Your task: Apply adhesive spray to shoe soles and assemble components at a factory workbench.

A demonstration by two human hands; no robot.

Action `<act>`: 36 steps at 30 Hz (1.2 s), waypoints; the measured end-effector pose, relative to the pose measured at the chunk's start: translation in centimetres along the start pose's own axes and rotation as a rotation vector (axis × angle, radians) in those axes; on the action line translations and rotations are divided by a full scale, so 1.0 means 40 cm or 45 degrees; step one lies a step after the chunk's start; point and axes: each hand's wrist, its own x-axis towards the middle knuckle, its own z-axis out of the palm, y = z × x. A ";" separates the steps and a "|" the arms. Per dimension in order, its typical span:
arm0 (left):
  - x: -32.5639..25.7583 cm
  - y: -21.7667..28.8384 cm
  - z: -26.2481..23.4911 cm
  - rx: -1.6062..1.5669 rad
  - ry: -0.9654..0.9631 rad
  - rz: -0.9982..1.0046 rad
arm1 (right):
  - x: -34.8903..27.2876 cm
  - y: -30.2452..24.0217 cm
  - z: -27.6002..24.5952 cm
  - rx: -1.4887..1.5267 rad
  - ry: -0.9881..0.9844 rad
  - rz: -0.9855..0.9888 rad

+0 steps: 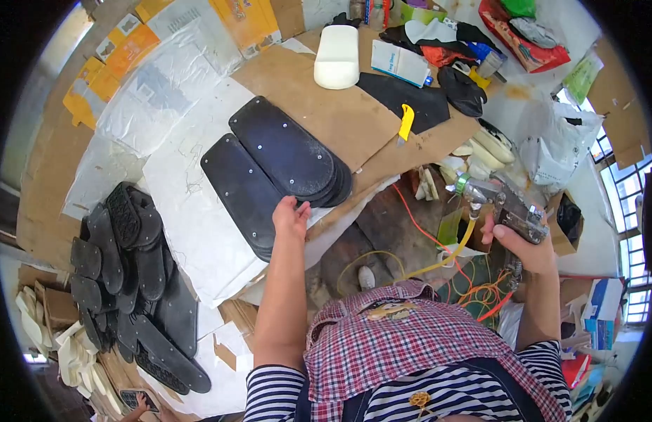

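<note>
The left hand point(291, 218), half curled, was set at the black panels point(277, 165) left of centre, its grip indeterminable; by the right hand point(526, 247), wrapped firmly, a hosed tool point(514, 212) was held at right. Panel arranging seemed in hand; steady edge control was called for.

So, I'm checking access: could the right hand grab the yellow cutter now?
Probably not: the right hand grips a hose-fed tool it would likely have to release first, though the yellow cutter lies uncovered.
</note>
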 end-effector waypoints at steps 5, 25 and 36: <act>0.069 0.012 0.023 0.227 0.142 -0.008 | 0.097 0.059 0.022 0.165 -0.138 -0.050; 0.113 -0.043 0.083 0.231 0.373 0.242 | 0.674 0.609 0.365 -0.547 -0.151 -0.116; 0.079 -0.019 0.203 0.359 0.090 0.036 | 0.660 0.570 0.362 -0.489 -0.245 0.076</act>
